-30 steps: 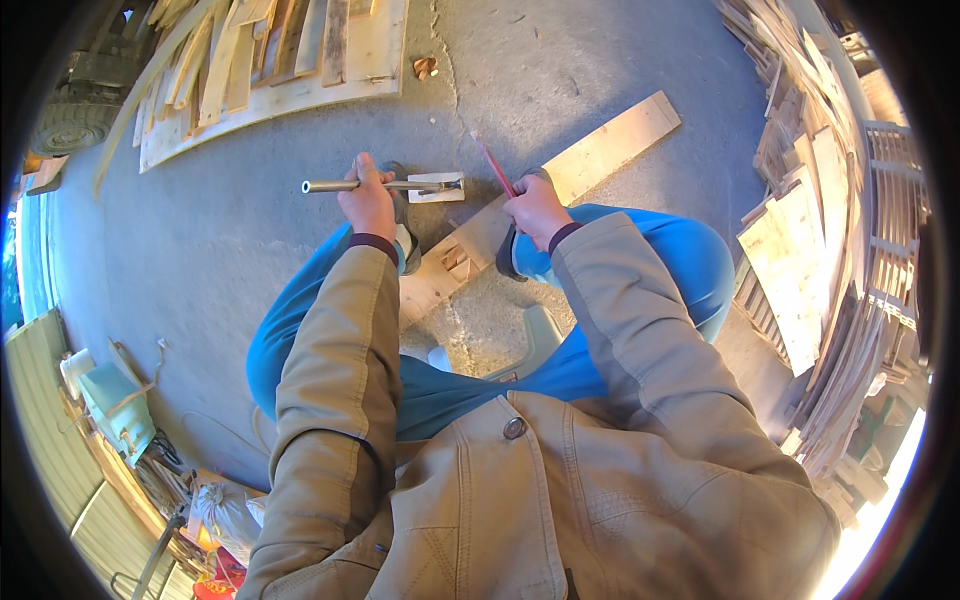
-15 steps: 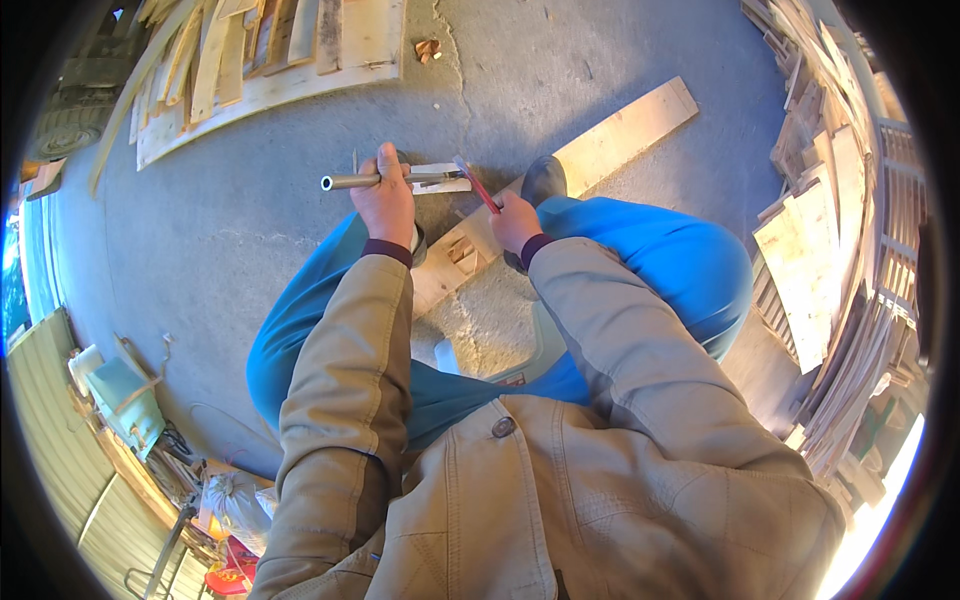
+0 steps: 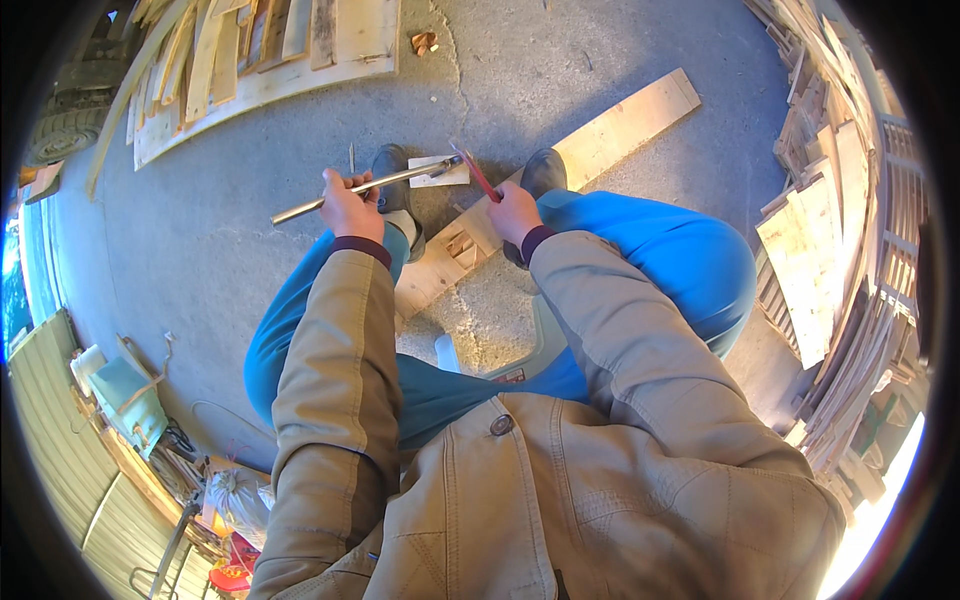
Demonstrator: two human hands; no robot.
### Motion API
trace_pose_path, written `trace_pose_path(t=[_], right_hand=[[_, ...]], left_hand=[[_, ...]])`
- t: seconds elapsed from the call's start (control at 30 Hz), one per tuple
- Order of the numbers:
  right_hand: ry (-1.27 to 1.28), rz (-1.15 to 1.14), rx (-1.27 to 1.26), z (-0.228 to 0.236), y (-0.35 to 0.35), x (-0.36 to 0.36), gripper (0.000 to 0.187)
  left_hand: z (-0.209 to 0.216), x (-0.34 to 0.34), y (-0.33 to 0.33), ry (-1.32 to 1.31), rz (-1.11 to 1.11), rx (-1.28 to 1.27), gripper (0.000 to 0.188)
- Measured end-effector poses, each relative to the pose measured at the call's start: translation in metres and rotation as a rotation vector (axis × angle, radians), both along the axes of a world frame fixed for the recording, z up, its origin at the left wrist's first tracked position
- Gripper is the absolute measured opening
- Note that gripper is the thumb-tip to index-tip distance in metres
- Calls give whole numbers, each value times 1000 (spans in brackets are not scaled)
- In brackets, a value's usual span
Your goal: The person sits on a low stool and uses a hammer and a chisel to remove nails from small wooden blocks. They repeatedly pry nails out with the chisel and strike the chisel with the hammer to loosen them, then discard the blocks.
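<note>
My left hand is closed around a long metal tube, which slants up to the right and ends in a darker metal part. A slim red-handled tool with a narrow metal end is gripped in my right hand. The ends of the two tools come close together; whether they touch I cannot tell. Below my hands a wooden plank lies diagonally between my legs. A rectangular cutout with wood bits shows in its nearer part. Beyond the tube lies a small pale flat piece.
My dark shoes stand by the plank. A thin pointed object is on the concrete floor. Boards lie on a panel at far left, and a tall stack of planks lines the right. A brown scrap lies ahead.
My left hand has moved left and slightly down, tilting the tube so its left end drops. The small pale piece and left shoe are more exposed. My right hand has barely moved.
</note>
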State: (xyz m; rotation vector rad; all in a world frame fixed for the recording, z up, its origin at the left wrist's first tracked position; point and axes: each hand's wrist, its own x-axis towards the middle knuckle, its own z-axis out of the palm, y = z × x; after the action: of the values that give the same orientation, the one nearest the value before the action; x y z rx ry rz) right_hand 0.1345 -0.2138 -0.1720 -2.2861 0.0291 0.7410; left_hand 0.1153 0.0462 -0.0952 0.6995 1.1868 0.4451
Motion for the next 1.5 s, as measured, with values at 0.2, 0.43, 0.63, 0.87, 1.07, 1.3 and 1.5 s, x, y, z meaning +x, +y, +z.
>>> trace_pose_path(t=[0.2,0.43,0.63,0.87,1.07,1.3,1.5], right_hand=[[19,9,-25,9,4,4,27],[8,-13,-8,25,6,7,28],[-89,-18,27,44,8,12,28],[277,-223,348,92,25,7,28],[648,-349,609,150,55,-22,35],[910,-369,849,163,68,-47,29],[785,-406,815,148,62,-43,23]], left_hand=[[-18,-17,10,-25,77,-123,37],[-10,-28,3,-88,247,-216,40],[-11,-44,-10,-140,353,-177,42],[28,-49,-23,-207,288,-108,38],[96,-67,-61,-398,-16,113,31],[118,-123,-106,-404,-592,470,26],[138,-162,-116,-314,-912,397,48]])
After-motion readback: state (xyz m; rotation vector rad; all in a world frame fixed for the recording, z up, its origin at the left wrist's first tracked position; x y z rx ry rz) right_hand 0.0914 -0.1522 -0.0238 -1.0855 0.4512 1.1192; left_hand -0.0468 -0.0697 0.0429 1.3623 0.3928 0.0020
